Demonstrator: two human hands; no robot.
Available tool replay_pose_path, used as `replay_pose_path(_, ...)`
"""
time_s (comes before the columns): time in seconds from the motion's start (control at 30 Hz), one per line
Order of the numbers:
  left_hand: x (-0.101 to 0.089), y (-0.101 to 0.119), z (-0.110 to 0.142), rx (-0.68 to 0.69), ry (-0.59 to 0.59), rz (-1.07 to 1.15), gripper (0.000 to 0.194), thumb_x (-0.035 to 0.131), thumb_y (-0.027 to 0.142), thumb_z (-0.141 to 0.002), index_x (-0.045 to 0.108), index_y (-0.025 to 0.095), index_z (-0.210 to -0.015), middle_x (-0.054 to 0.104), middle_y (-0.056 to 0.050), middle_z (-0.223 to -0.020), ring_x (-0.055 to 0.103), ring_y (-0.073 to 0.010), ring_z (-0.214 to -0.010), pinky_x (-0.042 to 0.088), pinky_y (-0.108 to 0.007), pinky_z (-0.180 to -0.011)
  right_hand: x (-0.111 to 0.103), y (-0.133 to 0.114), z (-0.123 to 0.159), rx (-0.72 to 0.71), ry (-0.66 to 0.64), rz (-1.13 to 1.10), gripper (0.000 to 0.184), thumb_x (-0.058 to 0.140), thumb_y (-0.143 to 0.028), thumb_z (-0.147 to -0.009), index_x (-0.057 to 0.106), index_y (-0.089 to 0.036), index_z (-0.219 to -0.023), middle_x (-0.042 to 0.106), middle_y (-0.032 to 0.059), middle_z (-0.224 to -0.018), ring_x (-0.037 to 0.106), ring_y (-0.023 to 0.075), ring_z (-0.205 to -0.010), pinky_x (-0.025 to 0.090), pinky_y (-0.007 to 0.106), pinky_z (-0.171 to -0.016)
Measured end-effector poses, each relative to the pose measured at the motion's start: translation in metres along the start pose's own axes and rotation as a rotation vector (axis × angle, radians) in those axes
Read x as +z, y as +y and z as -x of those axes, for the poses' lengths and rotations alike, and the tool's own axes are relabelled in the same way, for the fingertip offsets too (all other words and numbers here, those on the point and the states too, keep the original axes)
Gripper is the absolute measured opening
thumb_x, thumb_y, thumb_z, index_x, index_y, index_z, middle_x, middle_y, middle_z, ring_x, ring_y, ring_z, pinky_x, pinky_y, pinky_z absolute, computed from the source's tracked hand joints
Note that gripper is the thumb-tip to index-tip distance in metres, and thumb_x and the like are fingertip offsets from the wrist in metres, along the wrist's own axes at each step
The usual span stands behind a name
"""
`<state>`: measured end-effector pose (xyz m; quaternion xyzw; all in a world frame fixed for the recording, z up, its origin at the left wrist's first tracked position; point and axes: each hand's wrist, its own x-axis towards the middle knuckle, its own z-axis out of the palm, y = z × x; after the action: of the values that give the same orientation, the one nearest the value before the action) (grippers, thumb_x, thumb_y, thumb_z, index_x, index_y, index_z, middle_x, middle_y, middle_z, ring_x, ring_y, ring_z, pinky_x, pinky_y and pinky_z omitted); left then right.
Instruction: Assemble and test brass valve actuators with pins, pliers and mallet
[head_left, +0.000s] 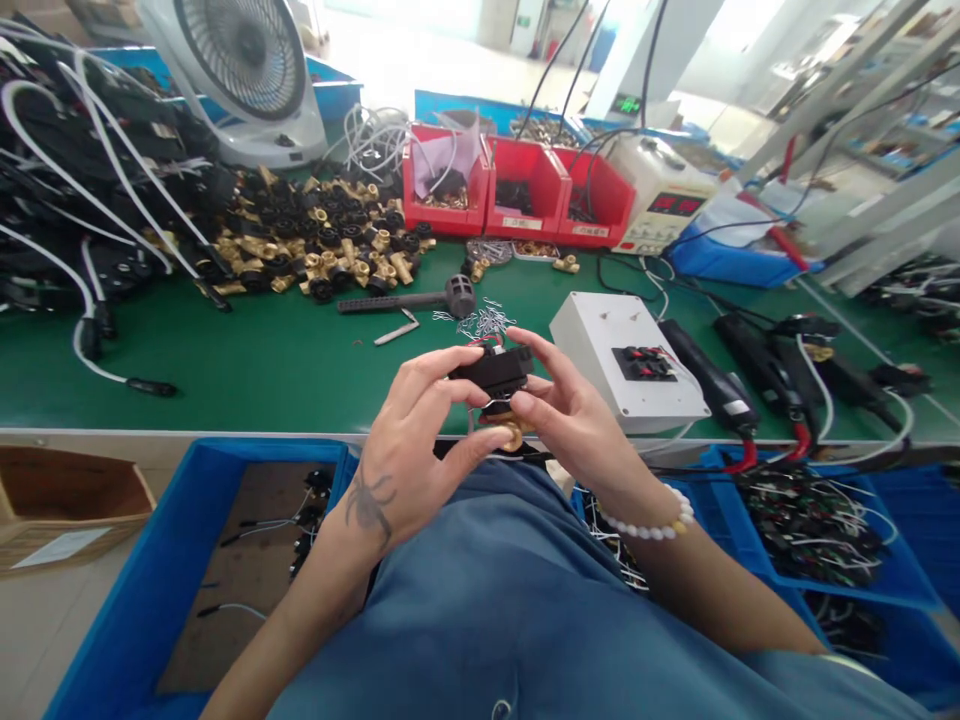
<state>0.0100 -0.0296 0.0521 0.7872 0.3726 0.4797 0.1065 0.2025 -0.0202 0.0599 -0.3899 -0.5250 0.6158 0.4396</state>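
Between my two hands, just over the front edge of the green table, is a black plastic housing (pixel 495 372) with a brass fitting (pixel 512 436) beneath it. My left hand (pixel 420 425) grips the housing from the left, its thumb against the brass fitting. From the other side my right hand (pixel 574 420) holds the housing, thumb low at its joint with the brass. A thin metal clip (pixel 496 401) shows at that joint. Short red wires lie at the housing's top. Beyond the hands lies a small heap of wire clips (pixel 487 320).
A black mallet-shaped tool (pixel 409 302) and a small folding knife (pixel 397 328) lie ahead. Brass valve fittings (pixel 322 235) are piled left, near a fan (pixel 247 60). Red bins (pixel 525 220) stand behind. A white test box (pixel 592 320) and black electric screwdrivers (pixel 709 380) sit right.
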Motion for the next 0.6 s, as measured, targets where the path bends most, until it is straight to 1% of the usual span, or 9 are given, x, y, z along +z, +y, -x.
replay_pose_path(0.07, 0.0, 0.004, -0.001, 0.024, 0.037, -0.006, 0.007, 0.065, 0.019, -0.095, 0.061, 0.02, -0.102, 0.067, -0.01, -0.129, 0.062, -0.0211, -0.125, 0.051, -0.038, -0.106, 0.001, -0.001, 0.002, -0.024, 0.01, -0.019, 0.07, 0.08, -0.042, -0.085, 0.042, -0.031, -0.143, 0.071, 0.003, -0.118, 0.073, 0.0181, -0.098, 0.061, 0.028, -0.085)
replay_pose_path(0.17, 0.003, 0.009, -0.002, 0.043, 0.11, -0.016, 0.009, 0.066, 0.011, -0.092, 0.063, 0.018, -0.097, 0.07, -0.01, -0.124, 0.064, -0.0192, -0.121, 0.052, -0.034, -0.106, 0.005, -0.005, 0.005, -0.057, 0.032, -0.028, 0.065, 0.08, -0.043, -0.085, 0.045, -0.031, -0.138, 0.072, 0.0017, -0.116, 0.072, 0.0183, -0.101, 0.061, 0.029, -0.088)
replay_pose_path(0.27, 0.005, 0.013, -0.003, 0.042, 0.154, -0.015, 0.007, 0.067, 0.012, -0.091, 0.064, 0.017, -0.094, 0.072, -0.011, -0.121, 0.067, -0.0199, -0.118, 0.053, -0.035, -0.104, 0.009, -0.006, 0.006, -0.074, 0.055, -0.024, 0.061, 0.079, -0.044, -0.085, 0.046, -0.031, -0.135, 0.072, 0.0015, -0.114, 0.072, 0.0192, -0.101, 0.061, 0.03, -0.089)
replay_pose_path(0.37, 0.006, 0.017, -0.003, 0.031, 0.189, -0.013, 0.006, 0.067, 0.013, -0.091, 0.065, 0.018, -0.093, 0.073, -0.01, -0.119, 0.068, -0.0201, -0.115, 0.055, -0.036, -0.102, 0.011, -0.005, 0.007, -0.094, 0.062, -0.045, 0.058, 0.079, -0.043, -0.085, 0.047, -0.031, -0.133, 0.072, 0.0006, -0.111, 0.072, 0.019, -0.101, 0.061, 0.029, -0.087)
replay_pose_path(0.53, 0.009, 0.021, -0.001, -0.016, 0.219, 0.002, 0.007, 0.068, 0.013, -0.09, 0.064, 0.019, -0.092, 0.074, -0.008, -0.118, 0.068, -0.0196, -0.115, 0.055, -0.036, -0.101, 0.012, -0.003, 0.008, -0.082, 0.078, -0.051, 0.056, 0.077, -0.046, -0.086, 0.048, -0.032, -0.133, 0.072, 0.0007, -0.107, 0.072, 0.0182, -0.092, 0.062, 0.029, -0.078)
replay_pose_path(0.6, 0.012, 0.021, 0.001, -0.059, 0.22, 0.049, 0.008, 0.068, 0.014, -0.09, 0.064, 0.02, -0.093, 0.073, -0.007, -0.119, 0.068, -0.0189, -0.115, 0.054, -0.036, -0.102, 0.013, -0.002, 0.007, -0.063, 0.091, -0.054, 0.057, 0.078, -0.047, -0.085, 0.049, -0.032, -0.132, 0.072, 0.0008, -0.106, 0.072, 0.0183, -0.089, 0.062, 0.029, -0.076)
